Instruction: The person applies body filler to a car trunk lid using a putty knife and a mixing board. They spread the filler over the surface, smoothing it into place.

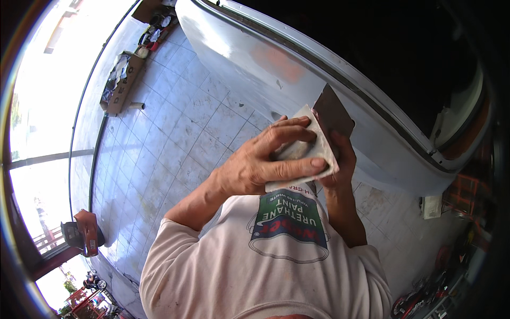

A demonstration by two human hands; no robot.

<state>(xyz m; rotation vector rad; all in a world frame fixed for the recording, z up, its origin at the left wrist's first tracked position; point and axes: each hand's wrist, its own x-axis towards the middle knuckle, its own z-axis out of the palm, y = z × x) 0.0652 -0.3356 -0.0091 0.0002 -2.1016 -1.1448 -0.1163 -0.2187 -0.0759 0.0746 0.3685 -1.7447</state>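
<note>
My left hand [255, 157] is closed on a whitish square pad [323, 135] with worn edges. Its fingers and thumb spread across the near face of that pad. Just right of it, my right hand [341, 165] grips a thin grey-brown rectangular sheet [334, 109], which tilts upward and looks like sandpaper. The pad and the sheet meet or overlap in front of my chest. Part of my right hand is hidden behind the pad. Beyond both hands stands a pale car body panel [239, 58] with a faint orange-pink patch [277, 63].
Grey floor tiles [186, 117] stretch to the left. A long cardboard box [123, 87] with crumpled stuff lies by the bright doorway. A brown object [88, 233] stands at the left. On the right are a small pale block [432, 206] and an orange-red rack [467, 194].
</note>
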